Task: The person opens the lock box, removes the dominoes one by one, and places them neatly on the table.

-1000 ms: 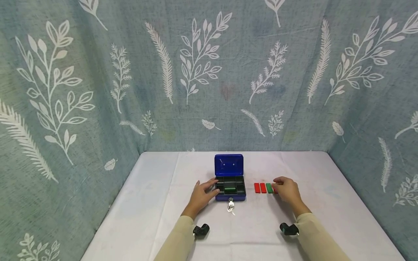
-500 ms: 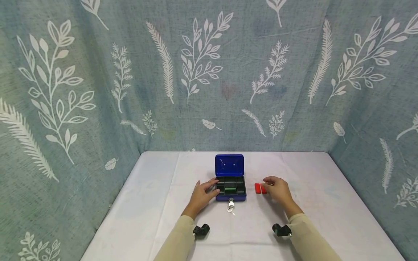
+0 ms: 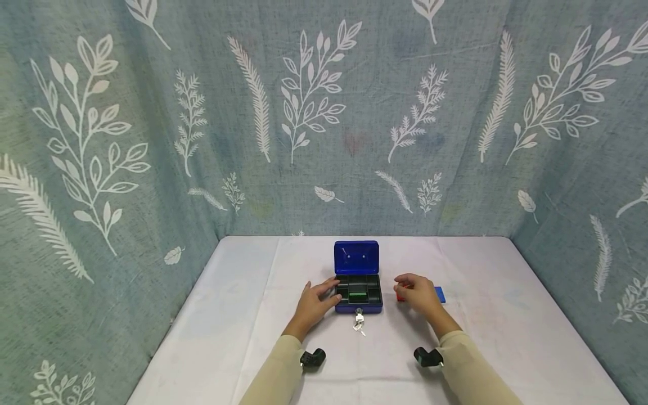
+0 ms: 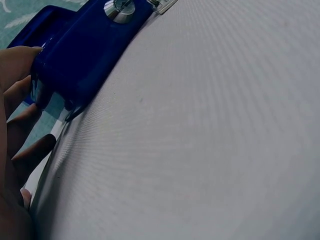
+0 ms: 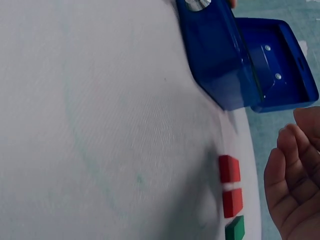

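Note:
A blue cash box (image 3: 358,307) stands on the table with its lid up, its black tray (image 3: 373,281) showing and a green block (image 3: 357,295) in the front middle compartment. My left hand (image 3: 311,305) rests against the box's left side, thumb and fingers spread along it. Over the row of blocks at the box's right hovers my right hand (image 3: 421,293), fingers loosely bent, with nothing visible in them. Two red blocks (image 5: 230,169) and a green block (image 5: 235,229) lie beneath it in the right wrist view. Past that hand lies a blue block (image 3: 440,294).
Keys (image 3: 359,322) hang from the lock at the box's front. The white cloth-covered table (image 3: 243,337) ends at a patterned curtain (image 3: 324,112) behind and on both sides. A black wrist camera (image 3: 313,358) juts from the left sleeve, another (image 3: 428,357) from the right.
My right hand has moved left along the row of blocks, toward the box. The blue block has come into view behind it. My left hand has stayed at the box.

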{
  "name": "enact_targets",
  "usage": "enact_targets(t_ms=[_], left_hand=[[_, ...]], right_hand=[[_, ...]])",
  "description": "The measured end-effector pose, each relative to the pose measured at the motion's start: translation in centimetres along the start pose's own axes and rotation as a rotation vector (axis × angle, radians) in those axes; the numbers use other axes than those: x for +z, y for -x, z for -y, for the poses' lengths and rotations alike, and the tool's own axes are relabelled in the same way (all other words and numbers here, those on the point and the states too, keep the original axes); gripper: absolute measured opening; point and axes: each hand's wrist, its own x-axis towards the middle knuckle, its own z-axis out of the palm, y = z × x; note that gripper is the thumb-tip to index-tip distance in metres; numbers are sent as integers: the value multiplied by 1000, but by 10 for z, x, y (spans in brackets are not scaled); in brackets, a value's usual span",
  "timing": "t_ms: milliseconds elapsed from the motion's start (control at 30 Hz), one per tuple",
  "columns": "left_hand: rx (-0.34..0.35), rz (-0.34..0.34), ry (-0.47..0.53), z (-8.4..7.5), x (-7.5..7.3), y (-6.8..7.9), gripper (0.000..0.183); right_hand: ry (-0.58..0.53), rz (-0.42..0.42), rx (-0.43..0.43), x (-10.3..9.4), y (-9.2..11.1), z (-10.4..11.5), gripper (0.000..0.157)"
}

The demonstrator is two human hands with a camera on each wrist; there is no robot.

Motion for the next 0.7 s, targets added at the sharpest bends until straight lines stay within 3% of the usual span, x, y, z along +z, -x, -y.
enact_targets(t_ms=[400,700], left_hand=[[19,-8,-5,0,0,0,48],[-13,2,-7,-1,0,0,47]], right_hand=[[-45,50,-4,11,-8,19,23],[-29,75,-15,25,-9,33,24]])
